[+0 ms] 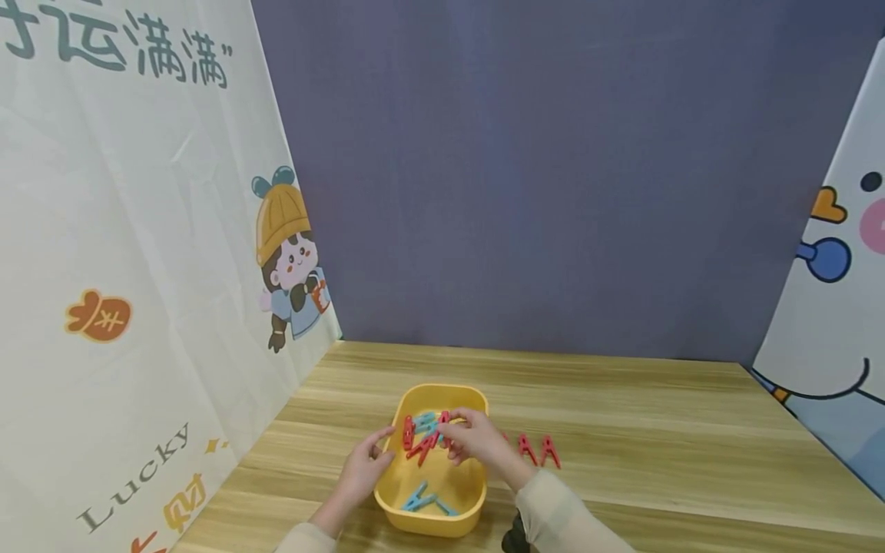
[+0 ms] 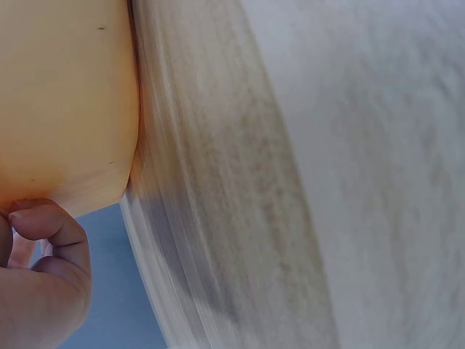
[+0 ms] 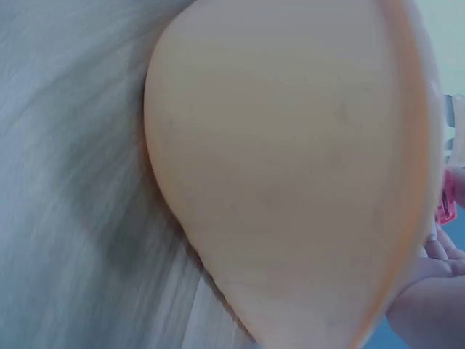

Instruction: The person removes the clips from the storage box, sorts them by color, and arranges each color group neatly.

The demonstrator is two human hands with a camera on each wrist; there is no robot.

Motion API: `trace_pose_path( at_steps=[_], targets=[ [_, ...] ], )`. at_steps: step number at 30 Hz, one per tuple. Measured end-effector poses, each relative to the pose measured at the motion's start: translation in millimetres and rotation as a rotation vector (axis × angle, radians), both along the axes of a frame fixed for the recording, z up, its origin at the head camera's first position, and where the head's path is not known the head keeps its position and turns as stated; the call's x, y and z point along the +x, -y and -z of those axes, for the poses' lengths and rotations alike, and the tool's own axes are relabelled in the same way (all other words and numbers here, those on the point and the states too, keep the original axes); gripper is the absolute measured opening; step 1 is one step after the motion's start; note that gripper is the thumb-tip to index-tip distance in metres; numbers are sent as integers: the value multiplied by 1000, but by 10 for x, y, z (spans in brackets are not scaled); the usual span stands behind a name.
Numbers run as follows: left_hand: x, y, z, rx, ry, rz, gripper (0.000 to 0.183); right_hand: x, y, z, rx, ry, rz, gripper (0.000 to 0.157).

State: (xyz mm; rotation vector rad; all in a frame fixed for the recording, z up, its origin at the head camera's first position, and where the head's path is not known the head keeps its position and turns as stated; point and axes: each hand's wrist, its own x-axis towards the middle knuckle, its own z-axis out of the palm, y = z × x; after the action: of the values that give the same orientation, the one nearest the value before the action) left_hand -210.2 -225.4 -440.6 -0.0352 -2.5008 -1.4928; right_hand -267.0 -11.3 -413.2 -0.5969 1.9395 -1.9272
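A yellow plastic basin (image 1: 432,526) stands on the table, holding red clothespins (image 1: 408,432) and light-blue clothespins (image 1: 424,421) bunched toward its far half. Two more blue clothespins (image 1: 418,498) lie at its near end. My left hand (image 1: 361,470) grips the basin's left rim, with curled fingers (image 2: 54,225) against the edge in the left wrist view. Over the right side of the basin, my right hand (image 1: 475,439) pinches a red clothespin (image 3: 447,198) between thumb and fingers. Part of the pile is hidden behind that hand.
Right of the basin, several red clothespins lie in a row on the wooden table (image 1: 657,445), among them a red clothespin (image 1: 550,452). A black object (image 1: 515,535) sits by the right sleeve. A printed white curtain (image 1: 173,253) borders the left; a dark-blue cloth (image 1: 539,192) hangs behind.
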Motion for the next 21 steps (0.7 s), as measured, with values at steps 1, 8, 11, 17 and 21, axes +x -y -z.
trace_pose_path(
  at_steps=[1, 8, 11, 17, 21],
  targets=[
    [-1, 0, 2, 1, 1, 1, 40, -3, -24, -2, -9, 0, 1, 33],
    [6, -6, -4, -3, 3, 3, 39, -11, -215, -19, -47, -16, 6, 47],
    [7, -10, -6, -4, 8, 2, 39, -5, -330, -19, -54, -8, 10, 46],
    [17, -17, -28, -12, 3, -3, 39, -24, -552, -16, -51, 4, 31, 46],
    [25, -21, -38, -12, 5, -6, 39, -51, -659, 3, -37, -12, 56, 50]
  ],
)
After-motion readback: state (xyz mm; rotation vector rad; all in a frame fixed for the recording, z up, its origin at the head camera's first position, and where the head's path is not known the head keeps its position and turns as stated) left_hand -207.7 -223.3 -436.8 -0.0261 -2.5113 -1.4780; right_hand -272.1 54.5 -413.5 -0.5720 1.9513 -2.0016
